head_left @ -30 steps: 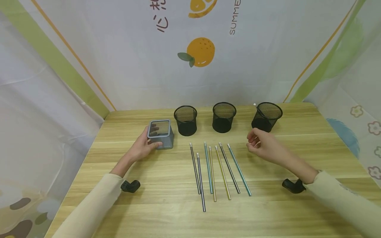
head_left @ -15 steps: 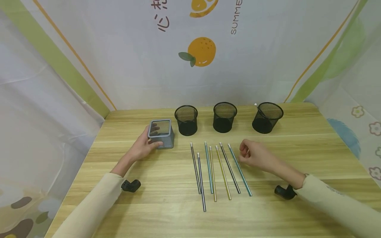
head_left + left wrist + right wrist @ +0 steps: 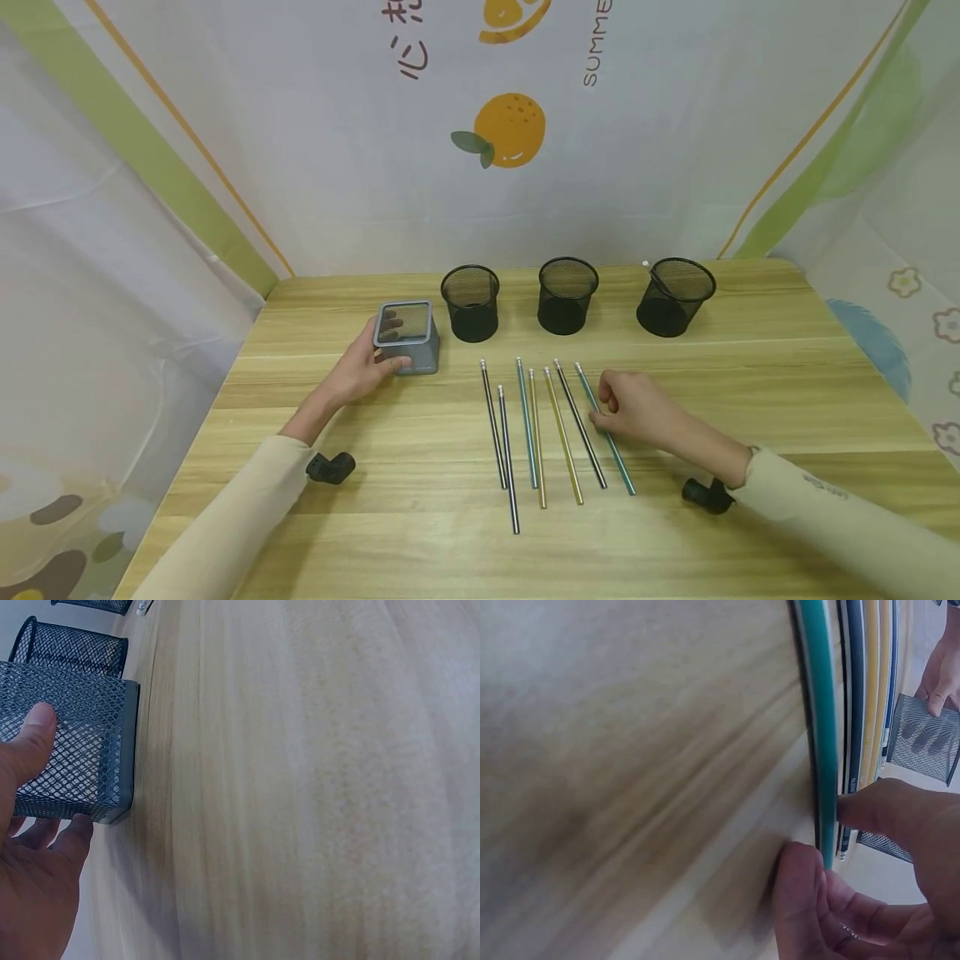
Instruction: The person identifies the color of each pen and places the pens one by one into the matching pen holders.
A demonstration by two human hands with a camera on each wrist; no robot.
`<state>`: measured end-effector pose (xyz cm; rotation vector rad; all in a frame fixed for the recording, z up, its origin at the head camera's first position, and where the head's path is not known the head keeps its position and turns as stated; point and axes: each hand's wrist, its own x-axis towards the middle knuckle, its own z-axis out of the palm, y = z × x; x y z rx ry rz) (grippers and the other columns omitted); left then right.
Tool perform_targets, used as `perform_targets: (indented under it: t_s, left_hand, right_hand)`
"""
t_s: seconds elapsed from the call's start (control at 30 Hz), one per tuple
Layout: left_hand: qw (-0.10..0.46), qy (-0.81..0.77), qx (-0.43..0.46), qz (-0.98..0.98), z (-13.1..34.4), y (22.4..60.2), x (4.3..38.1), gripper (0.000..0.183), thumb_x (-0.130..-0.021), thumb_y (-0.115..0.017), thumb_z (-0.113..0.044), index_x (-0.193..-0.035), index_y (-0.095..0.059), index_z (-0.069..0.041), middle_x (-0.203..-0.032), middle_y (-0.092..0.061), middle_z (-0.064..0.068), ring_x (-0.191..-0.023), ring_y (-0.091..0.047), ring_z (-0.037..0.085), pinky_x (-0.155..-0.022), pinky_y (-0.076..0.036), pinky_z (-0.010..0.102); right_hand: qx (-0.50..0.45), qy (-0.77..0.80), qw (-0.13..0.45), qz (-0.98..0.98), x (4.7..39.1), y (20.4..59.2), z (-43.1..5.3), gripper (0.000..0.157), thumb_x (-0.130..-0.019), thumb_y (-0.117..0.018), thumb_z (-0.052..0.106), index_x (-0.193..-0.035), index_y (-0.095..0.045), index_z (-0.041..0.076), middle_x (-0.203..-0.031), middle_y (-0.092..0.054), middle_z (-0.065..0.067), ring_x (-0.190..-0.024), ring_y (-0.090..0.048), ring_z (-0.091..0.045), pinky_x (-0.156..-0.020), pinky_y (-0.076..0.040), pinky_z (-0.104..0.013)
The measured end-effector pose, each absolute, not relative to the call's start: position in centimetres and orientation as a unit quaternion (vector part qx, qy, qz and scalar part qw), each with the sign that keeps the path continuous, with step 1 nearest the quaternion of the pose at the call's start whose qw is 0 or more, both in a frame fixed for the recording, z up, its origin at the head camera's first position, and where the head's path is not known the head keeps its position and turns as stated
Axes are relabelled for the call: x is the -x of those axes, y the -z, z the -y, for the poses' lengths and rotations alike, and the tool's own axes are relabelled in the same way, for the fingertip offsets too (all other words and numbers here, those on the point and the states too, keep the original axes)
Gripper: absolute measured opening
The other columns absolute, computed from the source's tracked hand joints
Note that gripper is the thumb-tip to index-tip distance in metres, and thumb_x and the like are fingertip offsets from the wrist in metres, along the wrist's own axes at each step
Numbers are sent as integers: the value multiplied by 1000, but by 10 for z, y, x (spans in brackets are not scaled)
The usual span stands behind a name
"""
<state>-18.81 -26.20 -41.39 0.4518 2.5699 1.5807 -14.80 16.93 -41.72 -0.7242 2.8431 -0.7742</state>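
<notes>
My left hand (image 3: 358, 367) grips a grey square mesh pen holder (image 3: 416, 358), thumb on its near side and fingers behind; in the left wrist view the thumb (image 3: 36, 739) lies over the mesh. My right hand (image 3: 637, 408) is at the rightmost pencil, a teal one (image 3: 617, 454) with a white eraser end. In the right wrist view, the thumb (image 3: 866, 808) and curled fingers (image 3: 799, 881) pinch this teal pencil (image 3: 821, 712) from both sides, hiding its far end. Left of it several more pencils lie side by side, among them a dark one (image 3: 581, 425) and a yellow one (image 3: 564, 437).
Along the back of the wooden table (image 3: 375, 517) stand three round black mesh cups: left (image 3: 472, 321), middle (image 3: 564, 315) and right (image 3: 665, 315). The right one leans and has a white-tipped pencil (image 3: 652, 273) in it. A white printed curtain (image 3: 337, 167) hangs behind.
My right hand has come from in front of the right cup toward me and left, down to the rightmost teal pencil, and its fingers have closed there. The left hand stays on the grey holder.
</notes>
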Motion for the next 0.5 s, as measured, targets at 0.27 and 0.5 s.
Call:
perform_targets:
  t_s: [0.27, 0.5]
  left_hand:
    - [47, -518, -149, -841, 262, 414, 188, 75, -96, -66, 6, -155, -20, 6, -154, -33, 31, -142, -32, 46, -113, -37, 52]
    - [48, -516, -149, -842, 261, 413, 189, 76, -95, -67, 6, -155, -20, 6, -154, -32, 31, -142, -32, 45, -112, -38, 52]
  right_hand:
    - [232, 251, 50, -939, 147, 414, -165, 23, -79, -76, 5, -73, -54, 10, -62, -48, 6, -56, -44, -10, -50, -39, -26]
    - [222, 244, 64, -942, 149, 413, -165, 20, -75, -72, 2, -70, -55, 10, -61, -48, 5, -56, -45, -11, -49, -39, -26]
